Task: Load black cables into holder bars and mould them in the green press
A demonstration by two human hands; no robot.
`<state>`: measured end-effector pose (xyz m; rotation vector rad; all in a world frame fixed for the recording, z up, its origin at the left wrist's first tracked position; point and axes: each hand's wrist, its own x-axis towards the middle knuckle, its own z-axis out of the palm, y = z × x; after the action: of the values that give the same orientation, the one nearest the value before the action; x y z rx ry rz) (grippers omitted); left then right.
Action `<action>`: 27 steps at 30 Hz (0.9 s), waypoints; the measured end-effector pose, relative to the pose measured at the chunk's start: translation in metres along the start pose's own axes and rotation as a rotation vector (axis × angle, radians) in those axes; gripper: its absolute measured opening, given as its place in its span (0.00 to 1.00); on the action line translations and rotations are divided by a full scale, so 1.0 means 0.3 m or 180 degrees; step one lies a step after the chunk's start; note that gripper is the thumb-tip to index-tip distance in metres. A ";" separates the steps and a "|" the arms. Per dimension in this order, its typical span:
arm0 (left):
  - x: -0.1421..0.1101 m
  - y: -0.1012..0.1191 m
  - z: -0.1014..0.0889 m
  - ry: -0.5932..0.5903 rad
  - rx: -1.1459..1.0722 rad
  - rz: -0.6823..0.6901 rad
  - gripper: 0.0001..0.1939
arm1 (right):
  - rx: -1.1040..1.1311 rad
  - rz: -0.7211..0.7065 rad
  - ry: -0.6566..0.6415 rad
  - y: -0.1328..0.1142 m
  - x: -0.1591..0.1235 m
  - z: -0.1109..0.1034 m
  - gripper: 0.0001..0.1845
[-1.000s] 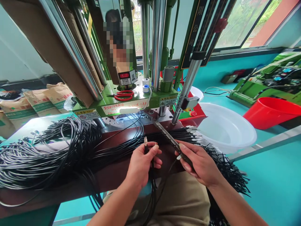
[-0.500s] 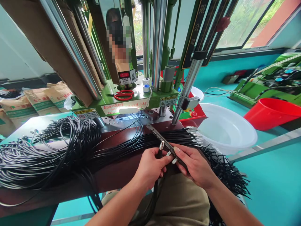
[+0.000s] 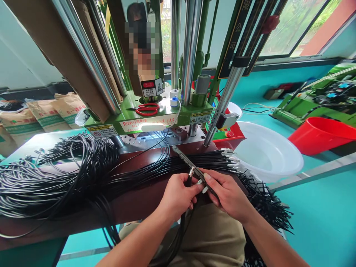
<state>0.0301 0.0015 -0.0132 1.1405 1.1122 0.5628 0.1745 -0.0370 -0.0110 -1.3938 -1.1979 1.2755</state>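
My left hand [image 3: 180,193] is closed around several black cables [image 3: 181,226] that hang down over my lap. Metal connector ends [image 3: 191,171] stick out past its thumb and fingers. A long dark metal bar [image 3: 187,160] with slots along it slants from the table's middle down into my right hand [image 3: 226,191], which grips its near end between thumb and fingers. At the bar's side, close to my left thumb, a silver connector [image 3: 205,189] shows; whether it sits in a slot I cannot tell. The bar's lower end is hidden by my right hand.
Black cables [image 3: 144,174] lie across the dark red table, with a coiled heap [image 3: 91,167] at left and cable ends [image 3: 267,204] at right. Behind stands a green press [image 3: 114,128] holding red-handled pliers [image 3: 147,108]. White [image 3: 267,152] and red tubs [image 3: 319,135] stand right.
My view has shifted slightly. Both hands keep their grips, and the connector near my left thumb sits a little closer to the bar.
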 end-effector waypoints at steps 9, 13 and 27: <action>0.011 0.003 -0.004 -0.0148 -0.0257 -0.0088 0.11 | -0.0196 -0.0168 -0.0104 0.014 0.003 -0.002 0.21; 0.010 0.006 -0.012 -0.0226 -0.0550 -0.0038 0.16 | -0.0026 -0.0041 -0.0073 0.012 0.003 -0.003 0.23; -0.060 0.027 -0.123 -0.0350 -0.1377 -0.0022 0.14 | 0.0900 0.0466 0.0073 0.025 -0.008 -0.029 0.33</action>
<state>-0.0089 0.0053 0.0011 0.7808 0.8463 0.6878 0.1839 -0.0406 -0.0171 -1.3006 -0.8728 1.4640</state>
